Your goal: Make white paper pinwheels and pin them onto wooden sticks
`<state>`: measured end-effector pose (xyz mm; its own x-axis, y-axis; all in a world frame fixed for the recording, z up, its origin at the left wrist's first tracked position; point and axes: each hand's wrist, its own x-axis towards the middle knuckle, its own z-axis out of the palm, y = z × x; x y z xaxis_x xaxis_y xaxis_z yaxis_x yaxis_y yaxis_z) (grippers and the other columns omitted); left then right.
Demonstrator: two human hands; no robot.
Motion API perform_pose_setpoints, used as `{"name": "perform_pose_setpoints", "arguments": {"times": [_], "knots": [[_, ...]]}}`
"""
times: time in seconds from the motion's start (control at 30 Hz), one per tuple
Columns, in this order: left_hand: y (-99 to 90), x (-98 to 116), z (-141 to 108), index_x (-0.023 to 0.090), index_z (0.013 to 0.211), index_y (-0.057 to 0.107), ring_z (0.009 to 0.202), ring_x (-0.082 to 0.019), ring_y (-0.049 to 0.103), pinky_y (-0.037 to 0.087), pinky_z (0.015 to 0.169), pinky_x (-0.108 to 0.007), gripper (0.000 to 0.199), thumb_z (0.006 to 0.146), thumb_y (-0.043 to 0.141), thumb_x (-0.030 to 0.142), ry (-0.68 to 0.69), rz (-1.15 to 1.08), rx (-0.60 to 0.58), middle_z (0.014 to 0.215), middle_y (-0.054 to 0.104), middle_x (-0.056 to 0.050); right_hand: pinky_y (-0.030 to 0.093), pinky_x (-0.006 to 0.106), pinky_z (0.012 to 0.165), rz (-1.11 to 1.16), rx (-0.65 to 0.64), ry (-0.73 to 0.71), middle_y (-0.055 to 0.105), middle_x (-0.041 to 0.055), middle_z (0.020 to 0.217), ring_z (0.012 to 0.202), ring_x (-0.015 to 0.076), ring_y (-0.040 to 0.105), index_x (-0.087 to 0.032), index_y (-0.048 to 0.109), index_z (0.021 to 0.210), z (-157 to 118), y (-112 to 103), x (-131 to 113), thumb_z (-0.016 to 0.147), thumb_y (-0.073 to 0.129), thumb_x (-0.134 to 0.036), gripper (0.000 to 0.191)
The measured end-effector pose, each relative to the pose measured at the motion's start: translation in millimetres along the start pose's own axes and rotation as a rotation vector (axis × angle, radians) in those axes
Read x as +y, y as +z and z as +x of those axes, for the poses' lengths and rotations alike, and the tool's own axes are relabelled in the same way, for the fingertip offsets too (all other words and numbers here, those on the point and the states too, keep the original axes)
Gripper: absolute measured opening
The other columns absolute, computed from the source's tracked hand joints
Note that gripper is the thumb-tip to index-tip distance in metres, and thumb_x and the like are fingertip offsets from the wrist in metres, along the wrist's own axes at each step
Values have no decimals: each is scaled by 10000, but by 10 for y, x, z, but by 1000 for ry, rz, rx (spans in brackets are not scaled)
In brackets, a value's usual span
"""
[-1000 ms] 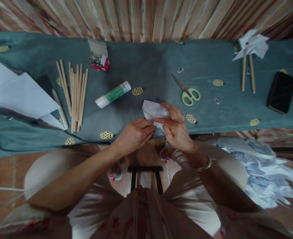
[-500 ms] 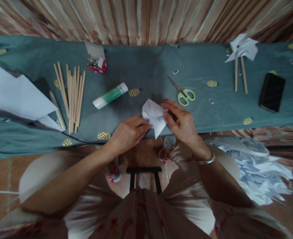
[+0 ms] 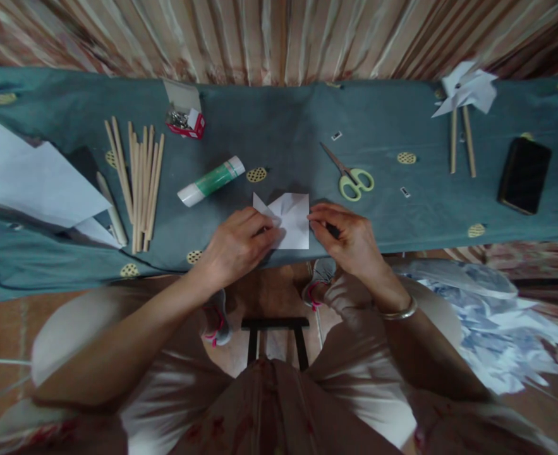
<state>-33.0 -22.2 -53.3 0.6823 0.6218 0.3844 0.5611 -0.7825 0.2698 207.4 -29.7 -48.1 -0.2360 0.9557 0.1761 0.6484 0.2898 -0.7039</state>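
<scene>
- Grip on the left hand (image 3: 241, 243): thumb and fingers are clamped on the left part of the folded white paper (image 3: 296, 232), with one pointy corner poking out past the fingertips.
- Right hand (image 3: 347, 234) has its fingertips at the paper's right edge; pinched or just touching, can't tell.
- So the paper sits between both hands, near the table's front edge.
- Green-and-white tube (image 3: 211, 181) and scissors (image 3: 348, 172) are just beyond.
- Wooden sticks (image 3: 137, 196) are further left, phone (image 3: 525, 175) far right.

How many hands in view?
2: left hand at the left side of the folded paper, right hand at its right edge. Some fingers are partly hidden.
</scene>
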Motion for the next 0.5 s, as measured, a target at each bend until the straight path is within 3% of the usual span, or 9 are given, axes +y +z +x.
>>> {"name": "perform_pose_setpoints", "arguments": {"times": [0.17, 0.37, 0.5], "knots": [[31, 127, -12, 153, 978, 683, 870, -182, 620, 522, 767, -304, 142, 945, 575, 240, 49, 23, -63, 977, 695, -67, 552, 419, 947, -40, 7, -25, 718, 76, 1116, 1012, 231, 689, -205, 735, 940, -17, 21, 6, 873, 566, -206, 181], [41, 147, -12, 143, 956, 684, 825, -172, 629, 519, 726, -294, 142, 952, 546, 176, 76, 82, -60, 958, 703, -69, 507, 457, 1007, -87, 32, -50, 693, 68, 1152, 1092, 251, 653, -233, 728, 930, -16, 18, -13, 859, 571, -196, 177], [23, 154, -10, 123, 906, 681, 764, -171, 625, 511, 670, -282, 194, 964, 501, 166, 72, 111, -64, 853, 692, -66, 494, 457, 1006, -34, -57, -64, 662, 64, 1211, 1119, 245, 634, -242, 727, 932, -12, -21, 9, 817, 577, -142, 214]]}}
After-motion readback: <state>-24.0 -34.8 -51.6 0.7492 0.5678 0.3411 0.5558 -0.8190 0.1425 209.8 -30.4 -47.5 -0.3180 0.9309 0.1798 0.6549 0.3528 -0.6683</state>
